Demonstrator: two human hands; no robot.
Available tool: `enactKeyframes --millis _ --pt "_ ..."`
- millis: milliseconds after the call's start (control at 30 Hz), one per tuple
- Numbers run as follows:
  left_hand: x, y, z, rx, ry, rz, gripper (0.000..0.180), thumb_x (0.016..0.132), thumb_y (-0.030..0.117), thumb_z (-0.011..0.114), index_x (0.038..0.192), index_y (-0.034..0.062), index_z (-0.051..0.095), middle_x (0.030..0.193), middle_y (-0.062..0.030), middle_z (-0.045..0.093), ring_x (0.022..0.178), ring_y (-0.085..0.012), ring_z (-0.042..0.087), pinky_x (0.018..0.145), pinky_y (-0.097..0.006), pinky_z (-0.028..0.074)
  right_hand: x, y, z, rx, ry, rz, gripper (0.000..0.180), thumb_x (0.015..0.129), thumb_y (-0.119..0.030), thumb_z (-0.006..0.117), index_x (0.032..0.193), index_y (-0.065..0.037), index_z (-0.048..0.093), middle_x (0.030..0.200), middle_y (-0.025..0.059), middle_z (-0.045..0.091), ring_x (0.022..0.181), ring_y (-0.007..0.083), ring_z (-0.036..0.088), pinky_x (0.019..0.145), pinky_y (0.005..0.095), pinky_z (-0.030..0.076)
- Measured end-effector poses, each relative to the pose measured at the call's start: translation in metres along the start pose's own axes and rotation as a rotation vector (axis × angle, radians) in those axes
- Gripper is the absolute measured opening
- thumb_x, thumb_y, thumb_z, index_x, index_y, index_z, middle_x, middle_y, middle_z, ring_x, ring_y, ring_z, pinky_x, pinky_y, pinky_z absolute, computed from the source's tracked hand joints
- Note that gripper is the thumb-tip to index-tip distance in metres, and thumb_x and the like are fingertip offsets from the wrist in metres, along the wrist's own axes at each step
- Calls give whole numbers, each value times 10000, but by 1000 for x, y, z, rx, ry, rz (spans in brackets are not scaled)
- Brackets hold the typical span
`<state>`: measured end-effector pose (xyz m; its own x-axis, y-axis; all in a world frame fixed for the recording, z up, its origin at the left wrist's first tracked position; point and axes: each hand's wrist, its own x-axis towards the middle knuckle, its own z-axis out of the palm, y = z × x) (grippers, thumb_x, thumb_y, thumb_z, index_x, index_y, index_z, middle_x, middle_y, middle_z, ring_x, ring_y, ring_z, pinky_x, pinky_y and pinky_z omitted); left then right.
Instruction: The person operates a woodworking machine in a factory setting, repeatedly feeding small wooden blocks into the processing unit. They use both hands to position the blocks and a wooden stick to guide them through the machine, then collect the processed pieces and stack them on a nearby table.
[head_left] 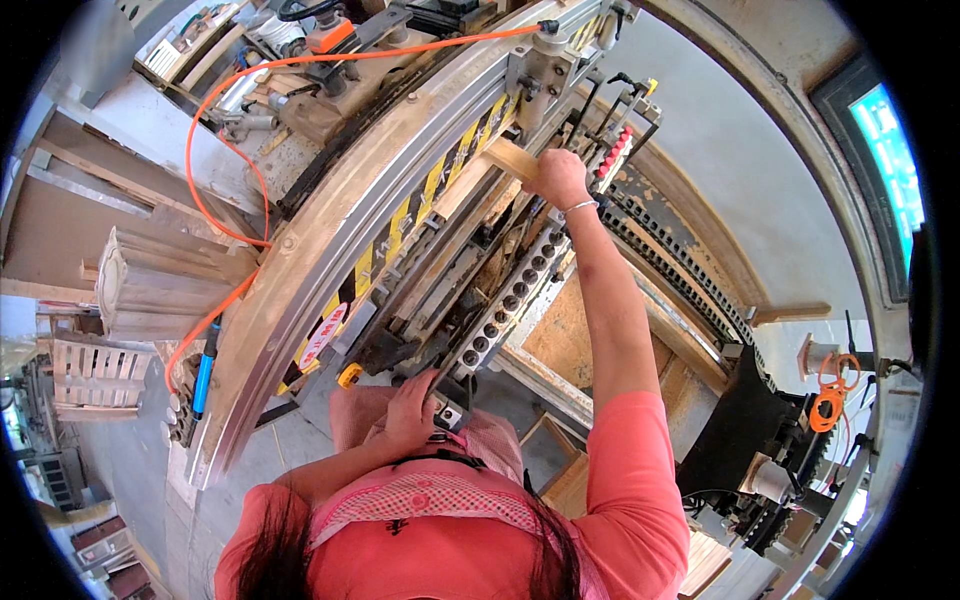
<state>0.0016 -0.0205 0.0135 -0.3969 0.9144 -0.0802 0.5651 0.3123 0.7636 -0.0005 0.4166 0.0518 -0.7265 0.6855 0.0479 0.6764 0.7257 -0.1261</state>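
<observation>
My right hand [560, 178] is stretched far forward over a woodworking machine. Its fingers are closed around the end of a pale wooden strip [512, 158]. A lighter length of wood [463, 190] lies close by, along the yellow-and-black striped guard [420, 205]. My left hand [408, 415] is low and near my waist, resting by the near end of the machine's metal bar. Its fingers look extended, with the tips partly hidden. Between my hands runs a light rail [515, 295] with a row of round dark holes.
An orange air hose [190, 170] loops over the curved metal beam [300, 210] on the left. A blue air gun [203, 383] hangs at its lower end. Orange-handled scissors [828, 405] hang at the right, below a lit screen [885, 170]. Stacked slats [150, 285] stand at left.
</observation>
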Motion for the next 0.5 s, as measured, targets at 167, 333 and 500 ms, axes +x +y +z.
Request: enactKeyframes --millis 167,333,500 --pt "1 -1 1 -4 9 21 442 791 38 496 1226 -3 427 1165 -223 516 1037 -420 498 889 -461 413 2 7 8 -1 44 -26 422 578 -409 737 714 -14 677 747 168 647 740 309 645 689 378 526" --pt "3 1 0 -10 7 45 432 789 19 492 1216 -6 429 1144 -245 515 1034 -437 498 886 -473 414 1 5 6 26 33 -26 381 580 -375 721 711 -21 673 715 169 639 706 318 641 649 382 531" --pt "-1 1 -1 -6 16 51 437 790 16 489 1220 -12 420 1133 -252 515 1026 -441 499 882 -470 417 -2 -6 -6 12 -72 37 327 623 -333 709 805 -62 696 831 136 670 813 288 654 724 358 533"
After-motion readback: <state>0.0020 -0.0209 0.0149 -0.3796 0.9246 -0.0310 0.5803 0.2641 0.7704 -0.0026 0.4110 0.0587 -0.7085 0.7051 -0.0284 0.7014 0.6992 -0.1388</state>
